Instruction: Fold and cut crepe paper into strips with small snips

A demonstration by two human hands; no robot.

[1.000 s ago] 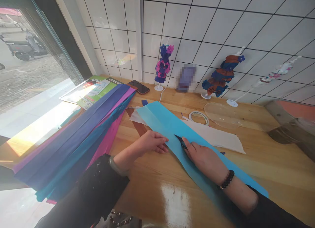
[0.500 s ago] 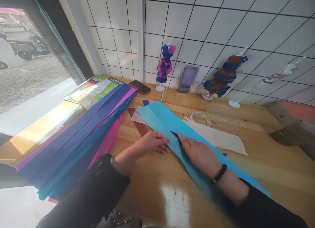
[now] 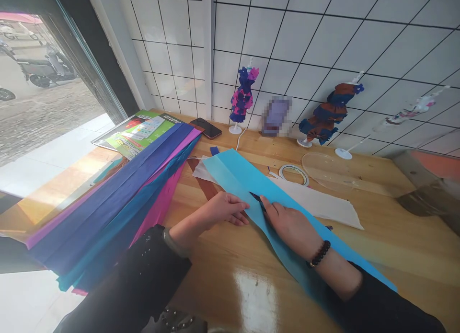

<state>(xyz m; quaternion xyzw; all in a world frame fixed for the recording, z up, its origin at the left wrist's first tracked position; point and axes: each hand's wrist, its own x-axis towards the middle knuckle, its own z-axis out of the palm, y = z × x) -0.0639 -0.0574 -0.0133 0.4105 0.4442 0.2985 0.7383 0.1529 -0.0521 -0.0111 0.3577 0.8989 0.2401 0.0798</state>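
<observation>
A long strip of light-blue crepe paper [image 3: 247, 175] lies slantwise across the table, its near part lifted and curving. My left hand [image 3: 230, 208] pinches the near edge of this paper between thumb and fingers. My right hand [image 3: 289, 227] is closed around black scissors [image 3: 256, 197], whose dark pointed tips lie over the paper, a little right of my left fingertips. Their handles are hidden in my palm. Under the blue strip, a white paper strip [image 3: 319, 201] sticks out on the far side.
Blue, purple and pink paper sheets [image 3: 118, 189] are heaped at left beside green packaging [image 3: 143, 132]. A phone [image 3: 207, 128], a tape roll [image 3: 293, 175] and a clear round plate [image 3: 327, 170] lie farther back. Small paper-dressed figures [image 3: 242, 100] stand along the tiled wall.
The view has shifted very slightly. Both hands, the scissors and the blue paper keep almost the same positions.
</observation>
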